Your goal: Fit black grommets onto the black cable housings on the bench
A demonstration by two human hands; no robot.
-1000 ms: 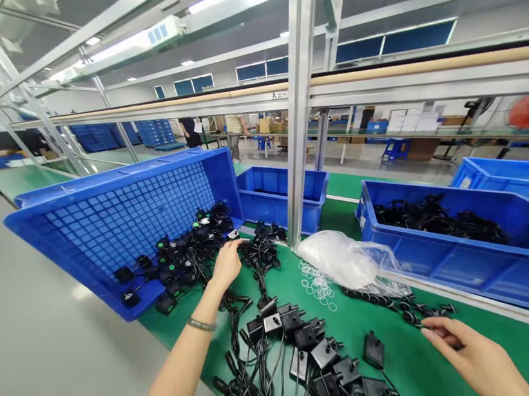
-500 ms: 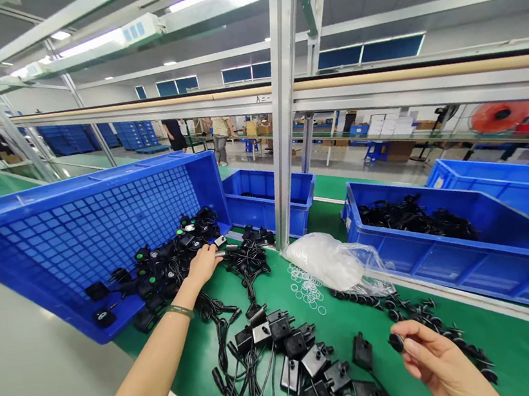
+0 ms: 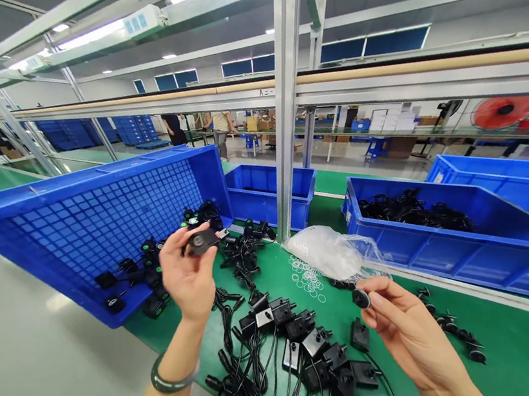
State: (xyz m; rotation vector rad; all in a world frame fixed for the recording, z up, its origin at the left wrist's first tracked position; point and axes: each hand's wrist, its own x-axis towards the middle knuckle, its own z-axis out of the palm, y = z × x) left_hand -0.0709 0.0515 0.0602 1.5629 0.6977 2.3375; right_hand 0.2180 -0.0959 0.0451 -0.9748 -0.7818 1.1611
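Observation:
My left hand [image 3: 190, 276] is raised in front of the tilted blue crate, its fingers closed around a small black pump [image 3: 203, 242] with a round recess in its face. Between the thumb and fingers of my right hand [image 3: 405, 322] is a round black cap [image 3: 361, 298] with a pale rim, held above the green bench. Between and below the hands lie several black pumps [image 3: 316, 340] with cables. A scatter of thin white rings [image 3: 308, 278] lies on the bench beside a clear plastic bag [image 3: 325, 252]. More round black caps [image 3: 462, 334] lie in a row at right.
The tilted blue crate [image 3: 100, 210] at left holds black corded parts, some spilling onto the green bench [image 3: 523, 352]. A metal post [image 3: 282, 111] rises behind the bag. A blue bin [image 3: 428, 254] of black cables stands at right, another [image 3: 269, 178] behind the post. People stand far back.
My left hand has drawn back from the pile by the crate and now holds a pump up. My right hand has moved left and up with the black cap.

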